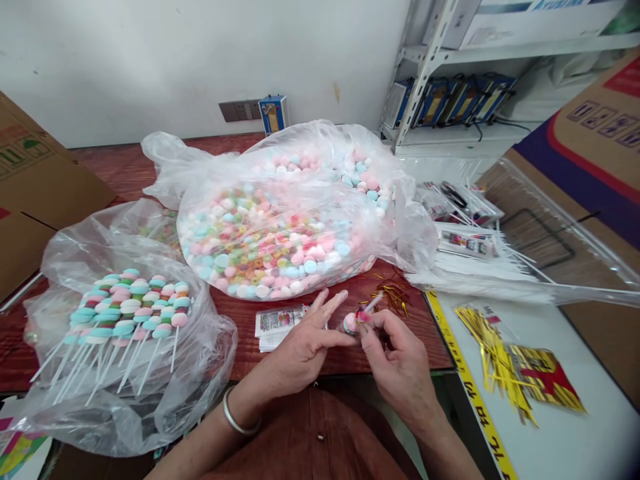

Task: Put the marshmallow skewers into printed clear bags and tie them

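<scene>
My right hand (397, 350) pinches a small candy lollipop (350, 324) with a pink and pale blue head; a clear printed wrapper seems to cover it. Its white stick (373, 301) points up and right. My left hand (300, 347) has its fingers stretched out and spread, with the thumb at or against the candy head. Whether that thumb presses on it I cannot tell. Beneath and behind the left hand lies a stack of printed clear wrappers (277, 323). Loose gold twist ties (393, 293) lie just beyond the right hand.
A big clear bag of colourful candies (280, 247) fills the table's middle. Finished candy sticks (130, 303) rest on plastic at left. White sticks (485, 263) lie right, above yellow-gold twist ties (500, 360). Cardboard boxes (45, 193) (590, 173) flank the table; a shelf (425, 67) stands behind.
</scene>
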Motion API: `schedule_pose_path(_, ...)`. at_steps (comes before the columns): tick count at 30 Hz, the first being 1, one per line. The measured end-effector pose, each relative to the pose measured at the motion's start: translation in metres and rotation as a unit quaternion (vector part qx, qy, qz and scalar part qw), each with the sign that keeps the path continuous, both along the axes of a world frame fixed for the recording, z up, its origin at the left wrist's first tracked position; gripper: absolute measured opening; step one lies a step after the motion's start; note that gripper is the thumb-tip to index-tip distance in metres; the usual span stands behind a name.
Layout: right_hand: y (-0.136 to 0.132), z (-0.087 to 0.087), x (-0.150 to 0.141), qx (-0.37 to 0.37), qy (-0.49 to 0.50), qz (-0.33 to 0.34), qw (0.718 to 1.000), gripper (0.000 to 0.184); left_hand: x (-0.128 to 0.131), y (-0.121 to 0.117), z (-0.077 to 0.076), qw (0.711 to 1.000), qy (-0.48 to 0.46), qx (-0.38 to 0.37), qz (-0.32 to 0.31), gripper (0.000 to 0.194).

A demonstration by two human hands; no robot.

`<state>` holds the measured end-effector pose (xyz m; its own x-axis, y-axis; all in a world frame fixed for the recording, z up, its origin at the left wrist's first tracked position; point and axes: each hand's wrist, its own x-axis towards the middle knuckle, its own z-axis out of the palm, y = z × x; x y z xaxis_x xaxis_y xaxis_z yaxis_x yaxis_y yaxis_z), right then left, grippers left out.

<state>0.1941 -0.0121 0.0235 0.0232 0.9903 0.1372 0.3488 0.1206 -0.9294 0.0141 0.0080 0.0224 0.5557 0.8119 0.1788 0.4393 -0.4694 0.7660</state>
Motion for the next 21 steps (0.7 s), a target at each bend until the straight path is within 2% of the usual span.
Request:
schedule_pose_path(2, -0.005, -0.001, -0.003, -0.051, 0.062, 0.045, 0.996, 0.02, 0.007, -0.002, -0.003, 0.999, -0.007, 0.021, 0.027, 0.049)
schedule_pose_path(4, -0.009, -0.008, -0.006, -0.12, 0.161, 0.071, 0.977, 0.02, 0.011, -0.002, -0.001, 0.998, -0.026, 0.025, 0.043, 0.048)
schedule_pose_path(7, -0.007, -0.018, -0.002, -0.203, 0.319, 0.036, 0.925, 0.026, 0.011, -0.004, 0.006, 1.0, -0.016, 0.023, -0.008, 0.049)
schedule_pose_path(8, -0.005, -0.019, 0.001, -0.209, 0.346, 0.015, 0.915, 0.027, 0.01, -0.005, 0.007, 1.0, -0.009, 0.017, -0.017, 0.048)
schedule_pose_path(9, -0.004, -0.019, 0.004, -0.198, 0.349, -0.004, 0.916, 0.026, 0.008, -0.006, 0.008, 1.0, -0.008, 0.003, -0.005, 0.047)
schedule_pose_path(12, -0.008, -0.011, 0.004, -0.084, 0.224, -0.01, 0.971, 0.015, 0.001, -0.013, 0.007, 0.985, -0.086, -0.115, 0.094, 0.039)
schedule_pose_path(14, -0.016, -0.002, -0.008, 0.011, 0.107, 0.065, 0.992, 0.012, -0.006, -0.02, 0.006, 0.945, -0.213, -0.218, 0.117, 0.044)
schedule_pose_path(16, -0.023, 0.005, -0.03, 0.091, 0.025, 0.182, 0.979, 0.014, -0.015, -0.029, 0.01, 0.894, -0.32, -0.296, 0.107, 0.058)
schedule_pose_path(18, -0.027, 0.009, -0.052, 0.139, -0.014, 0.285, 0.948, 0.018, -0.03, -0.041, 0.017, 0.859, -0.363, -0.335, 0.135, 0.064)
schedule_pose_path(19, -0.025, 0.01, -0.061, 0.141, -0.021, 0.327, 0.934, 0.018, -0.041, -0.049, 0.022, 0.85, -0.364, -0.339, 0.176, 0.061)
schedule_pose_path(21, -0.016, 0.005, -0.071, 0.106, -0.028, 0.375, 0.921, 0.015, -0.072, -0.071, 0.034, 0.832, -0.353, -0.306, 0.3, 0.048)
